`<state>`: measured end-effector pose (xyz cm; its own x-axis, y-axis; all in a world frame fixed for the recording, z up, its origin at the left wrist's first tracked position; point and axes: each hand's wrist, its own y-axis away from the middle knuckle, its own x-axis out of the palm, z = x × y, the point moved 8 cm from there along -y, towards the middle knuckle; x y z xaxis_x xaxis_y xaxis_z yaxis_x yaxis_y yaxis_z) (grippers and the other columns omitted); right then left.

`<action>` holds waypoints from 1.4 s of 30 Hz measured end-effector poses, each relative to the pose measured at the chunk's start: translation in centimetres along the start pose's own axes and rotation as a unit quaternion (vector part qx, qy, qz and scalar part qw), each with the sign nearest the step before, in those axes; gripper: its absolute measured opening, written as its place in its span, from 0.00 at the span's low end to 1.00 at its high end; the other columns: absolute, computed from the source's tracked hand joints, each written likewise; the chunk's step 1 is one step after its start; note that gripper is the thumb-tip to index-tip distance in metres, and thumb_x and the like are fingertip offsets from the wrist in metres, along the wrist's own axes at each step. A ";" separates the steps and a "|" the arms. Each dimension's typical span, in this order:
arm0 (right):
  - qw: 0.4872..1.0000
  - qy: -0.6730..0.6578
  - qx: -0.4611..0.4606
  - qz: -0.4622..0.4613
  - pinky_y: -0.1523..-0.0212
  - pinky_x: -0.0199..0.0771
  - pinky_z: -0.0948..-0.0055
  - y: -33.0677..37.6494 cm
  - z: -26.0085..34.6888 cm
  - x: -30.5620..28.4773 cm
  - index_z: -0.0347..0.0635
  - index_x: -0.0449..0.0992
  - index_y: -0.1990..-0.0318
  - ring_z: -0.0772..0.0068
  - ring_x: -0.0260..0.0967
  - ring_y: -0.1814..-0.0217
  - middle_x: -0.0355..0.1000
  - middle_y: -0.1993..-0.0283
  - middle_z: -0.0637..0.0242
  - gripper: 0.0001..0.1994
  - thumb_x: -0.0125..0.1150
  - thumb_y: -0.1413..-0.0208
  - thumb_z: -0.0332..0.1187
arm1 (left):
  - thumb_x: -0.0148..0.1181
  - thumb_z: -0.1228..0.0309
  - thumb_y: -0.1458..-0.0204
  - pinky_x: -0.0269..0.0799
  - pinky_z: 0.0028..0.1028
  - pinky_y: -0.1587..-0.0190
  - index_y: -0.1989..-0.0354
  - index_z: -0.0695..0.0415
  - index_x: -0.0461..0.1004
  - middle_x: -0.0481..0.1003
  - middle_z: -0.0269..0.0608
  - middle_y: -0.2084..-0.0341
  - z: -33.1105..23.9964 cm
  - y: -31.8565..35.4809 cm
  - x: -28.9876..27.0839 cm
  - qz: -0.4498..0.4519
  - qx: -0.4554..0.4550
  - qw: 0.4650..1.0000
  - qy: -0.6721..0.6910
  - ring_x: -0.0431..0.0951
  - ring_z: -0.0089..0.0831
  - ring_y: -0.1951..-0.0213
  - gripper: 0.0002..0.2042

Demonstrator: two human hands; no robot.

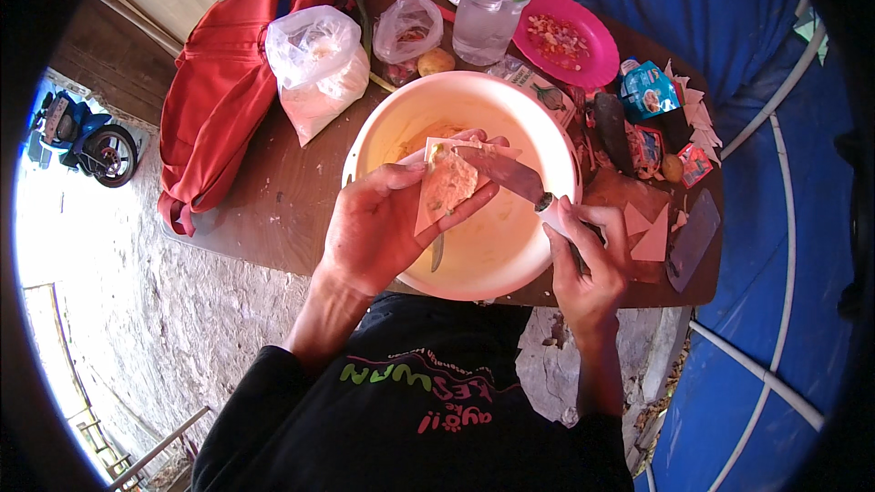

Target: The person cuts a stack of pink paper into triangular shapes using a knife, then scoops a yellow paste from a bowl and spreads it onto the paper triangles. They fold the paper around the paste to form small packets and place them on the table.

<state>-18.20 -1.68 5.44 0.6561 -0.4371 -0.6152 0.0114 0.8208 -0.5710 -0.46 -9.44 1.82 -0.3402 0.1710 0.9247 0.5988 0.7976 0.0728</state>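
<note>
A wide pale basin (375,118) stands at the table's near edge, with smears of orange-brown paste inside. Over it my left hand (369,223) is turned palm up, holding a thin pale wrapper sheet (426,205) across its fingers. A flat layer of orange paste (453,180) with green flecks covers part of the sheet. My right hand (591,260) grips the light handle of a knife (510,173). The blade points left, and its tip touches or lies just over the paste. A metal utensil (437,253), partly hidden by my left hand, rests in the basin.
Behind the basin are a plastic bag of white powder (324,82), a smaller bag (407,32), a water bottle (488,23) and a pink plate of chopped bits (565,41). Cut wrapper pieces (649,235) and a dark blade-like piece (694,241) lie right. A red backpack (228,82) sits left.
</note>
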 end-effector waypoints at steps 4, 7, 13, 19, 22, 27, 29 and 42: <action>1.000 0.010 -0.004 -0.003 0.61 0.77 0.65 0.3 -0.4 -0.6 0.43 0.80 0.45 0.60 0.77 0.60 0.73 0.60 0.59 0.23 0.69 0.51 0.17 | 0.44 0.70 0.38 0.55 0.46 0.27 0.32 0.72 0.54 0.62 0.58 0.34 -0.9 0.1 0.3 0.024 0.014 0.999 0.038 0.62 0.44 0.31 0.27; 0.999 0.034 -0.009 0.004 0.61 0.77 0.66 0.7 -0.6 -1.2 0.42 0.80 0.46 0.61 0.76 0.59 0.73 0.60 0.59 0.22 0.69 0.50 0.18 | 0.44 0.69 0.38 0.53 0.47 0.27 0.31 0.73 0.52 0.61 0.59 0.33 -0.9 -0.1 -0.5 -0.015 0.008 1.000 0.003 0.62 0.47 0.31 0.28; 0.987 0.075 0.118 -0.083 0.57 0.77 0.67 2.8 -4.1 -6.0 0.39 0.81 0.48 0.64 0.76 0.57 0.77 0.58 0.59 0.18 0.69 0.48 0.20 | 0.46 0.66 0.39 0.49 0.48 0.25 0.32 0.75 0.51 0.61 0.59 0.33 -2.5 0.0 -0.3 0.023 0.054 0.998 0.013 0.59 0.50 0.30 0.31; 0.941 0.106 0.304 -0.100 0.53 0.76 0.68 8.1 -10.9 -5.8 0.37 0.80 0.53 0.70 0.77 0.58 0.80 0.57 0.63 0.13 0.68 0.47 0.24 | 0.45 0.64 0.36 0.49 0.48 0.26 0.31 0.72 0.52 0.61 0.55 0.33 -0.6 -1.3 -2.2 -0.040 0.035 0.998 0.020 0.60 0.48 0.30 0.30; 0.934 0.124 0.323 -0.085 0.55 0.77 0.64 8.8 -12.8 -3.6 0.41 0.80 0.52 0.60 0.79 0.56 0.80 0.57 0.61 0.14 0.67 0.47 0.24 | 0.43 0.61 0.34 0.52 0.50 0.27 0.32 0.67 0.56 0.64 0.52 0.35 1.3 -1.7 -2.6 -0.060 0.000 0.998 -0.004 0.61 0.47 0.31 0.27; 0.960 0.206 0.163 -0.099 0.54 0.76 0.64 4.1 -10.3 -2.2 0.41 0.81 0.52 0.59 0.76 0.52 0.76 0.54 0.61 0.12 0.67 0.45 0.26 | 0.44 0.61 0.33 0.56 0.51 0.29 0.36 0.64 0.62 0.69 0.49 0.39 2.9 -2.6 -2.5 -0.053 -0.008 0.999 -0.010 0.66 0.45 0.34 0.23; 0.969 0.157 0.131 -0.141 0.51 0.75 0.64 2.6 -8.3 -2.7 0.39 0.81 0.53 0.59 0.75 0.52 0.76 0.54 0.60 0.10 0.66 0.43 0.26 | 0.45 0.61 0.33 0.58 0.51 0.30 0.38 0.62 0.64 0.71 0.47 0.42 3.0 -2.6 -2.3 -0.063 -0.009 0.998 -0.030 0.68 0.42 0.35 0.21; 0.951 -0.217 0.213 -0.055 0.54 0.75 0.77 -0.1 -3.9 1.6 0.30 0.79 0.50 0.76 0.75 0.55 0.78 0.55 0.58 0.11 0.58 0.35 0.26 | 0.45 0.63 0.33 0.58 0.44 0.32 0.39 0.66 0.65 0.71 0.49 0.43 6.6 -3.9 -0.3 0.039 -0.072 0.997 0.000 0.70 0.38 0.40 0.21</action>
<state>-20.09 -3.83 2.42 0.8821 -0.4118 -0.2288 0.3420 0.8938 -0.2902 -7.46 -8.78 -1.15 -0.2882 0.2301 0.9295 0.7212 0.6907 0.0527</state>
